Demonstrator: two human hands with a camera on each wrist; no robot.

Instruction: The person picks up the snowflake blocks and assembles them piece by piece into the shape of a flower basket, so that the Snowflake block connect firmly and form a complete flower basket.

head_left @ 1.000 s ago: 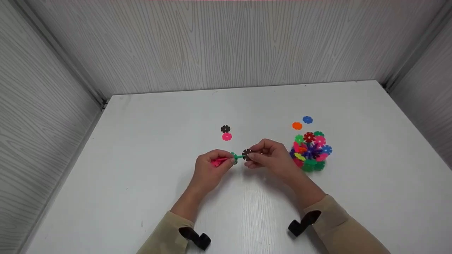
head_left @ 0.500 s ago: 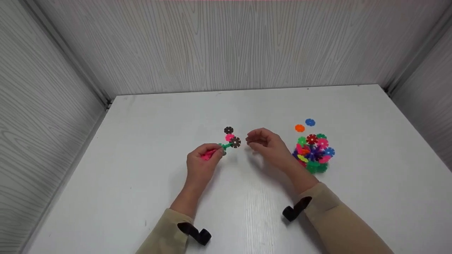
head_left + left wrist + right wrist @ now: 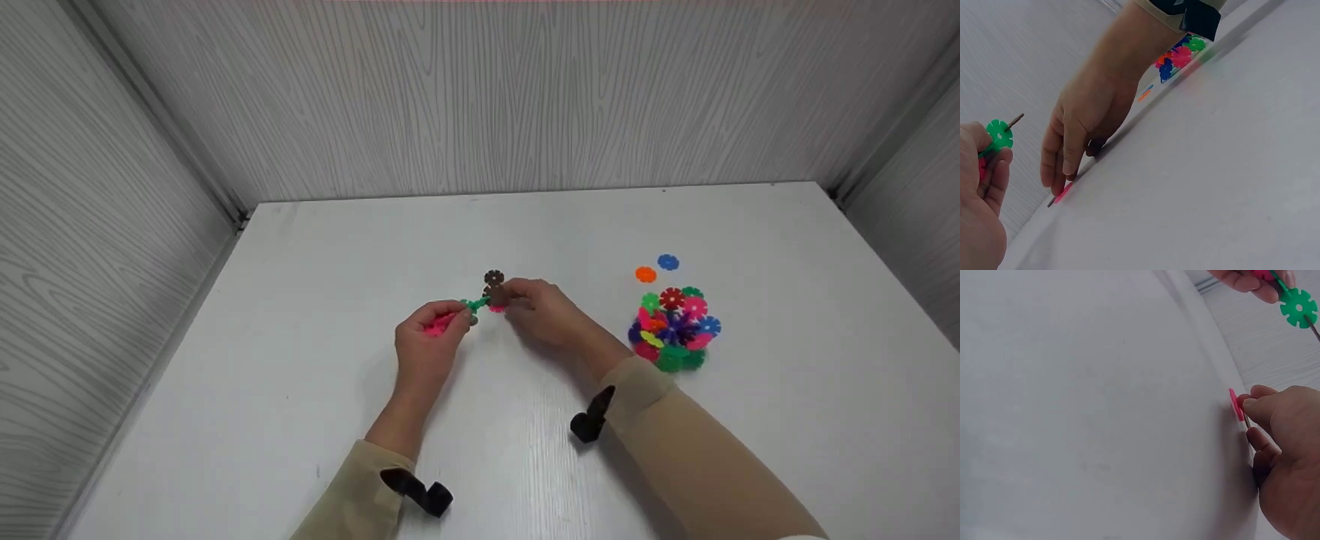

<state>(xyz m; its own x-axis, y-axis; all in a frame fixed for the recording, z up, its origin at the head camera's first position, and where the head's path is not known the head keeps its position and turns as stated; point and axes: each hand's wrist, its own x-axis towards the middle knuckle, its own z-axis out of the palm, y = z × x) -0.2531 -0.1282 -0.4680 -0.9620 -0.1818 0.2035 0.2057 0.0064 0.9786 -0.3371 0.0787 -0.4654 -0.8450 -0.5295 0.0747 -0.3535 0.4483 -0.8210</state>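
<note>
My left hand (image 3: 426, 345) pinches a joined set of plastic snowflake discs. Pink pieces (image 3: 436, 326) lie within the fingers, and a green disc (image 3: 999, 135) sticks out past the fingertips. A brown disc (image 3: 1015, 121), seen edge-on, is slotted into the green one. My right hand (image 3: 551, 315) reaches down to the tabletop beside this set. Its fingertips touch a loose pink disc (image 3: 1236, 405) lying flat on the table; the head view shows only a sliver of it. Just behind lies a loose dark brown disc (image 3: 493, 277).
To the right stands a multicoloured cluster of joined discs (image 3: 675, 330). Behind it an orange disc (image 3: 646, 274) and a blue disc (image 3: 668, 262) lie flat on the white table (image 3: 300, 300). Wood-grain panels (image 3: 495, 97) enclose the back and sides.
My right hand let go of the brown disc, which stays on the left hand's set, and moved left to the loose pink disc. The left hand shifted slightly left and away from me.
</note>
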